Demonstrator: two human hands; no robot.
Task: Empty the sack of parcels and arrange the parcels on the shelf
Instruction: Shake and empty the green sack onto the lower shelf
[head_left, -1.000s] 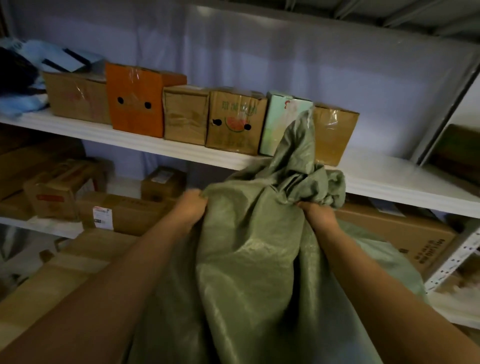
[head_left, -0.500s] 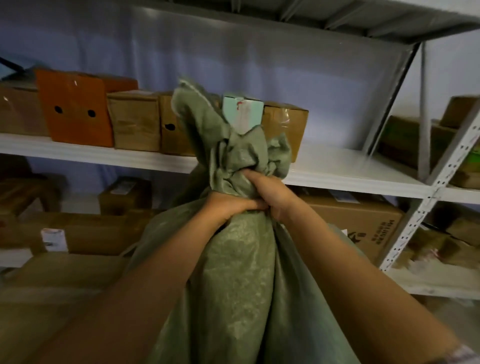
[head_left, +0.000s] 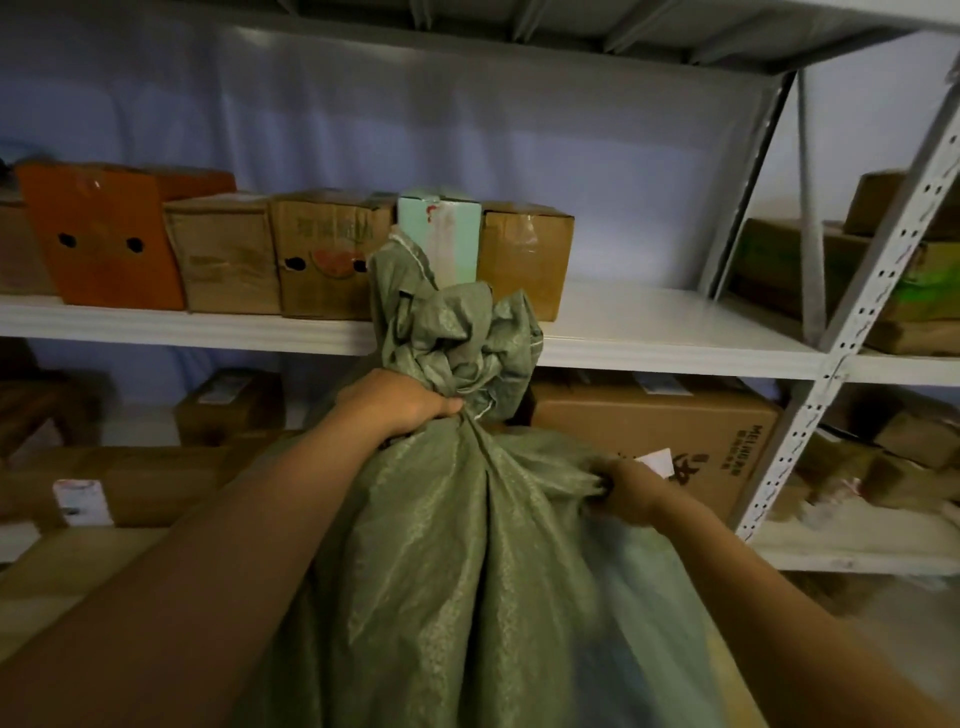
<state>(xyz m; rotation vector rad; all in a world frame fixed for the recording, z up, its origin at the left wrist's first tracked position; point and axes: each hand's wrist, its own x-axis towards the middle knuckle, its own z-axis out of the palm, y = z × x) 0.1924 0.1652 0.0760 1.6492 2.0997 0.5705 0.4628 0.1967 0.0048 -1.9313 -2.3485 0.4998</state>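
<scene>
Sack (head_left: 467, 561) neck clenched by left hand (head_left: 400, 402); right hand (head_left: 626, 491) pinches its side.

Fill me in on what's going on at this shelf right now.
A person is holding a green woven sack in front of the shelf. The left hand grips its bunched neck, and the right hand pinches the fabric lower on the side. The sack is closed. A row of boxes already stands on the shelf.

You face a dim storeroom: pale bluish wall (head_left: 571, 171), grey perforated upright (head_left: 878, 291), cardboard boxes (head_left: 654, 431) stacked on lower levels.
</scene>
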